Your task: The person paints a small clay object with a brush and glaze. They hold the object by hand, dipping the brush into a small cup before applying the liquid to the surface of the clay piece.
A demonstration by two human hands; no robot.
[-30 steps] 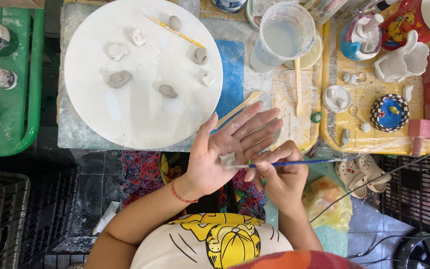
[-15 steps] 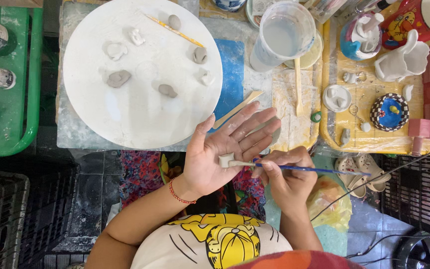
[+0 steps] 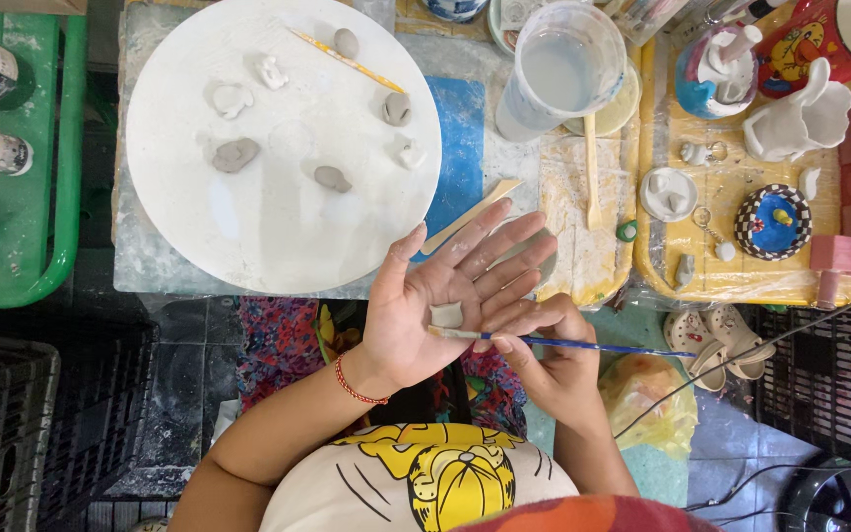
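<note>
My left hand lies palm up below the table edge, fingers spread, with a small pale clay piece resting on the palm. My right hand pinches a thin blue-handled paintbrush, whose tip touches the palm just under the clay piece. Above them a large round white board carries several small grey and white clay shapes and a yellow stick.
A clear plastic cup of cloudy water stands right of the board, next to wooden modelling tools. A yellow tray holds small ceramics and a blue checkered dish. A green tray with paint tubes is at left.
The brush tip has slid left across my palm, beneath the clay piece. My left hand has opened flatter and shifted slightly.
</note>
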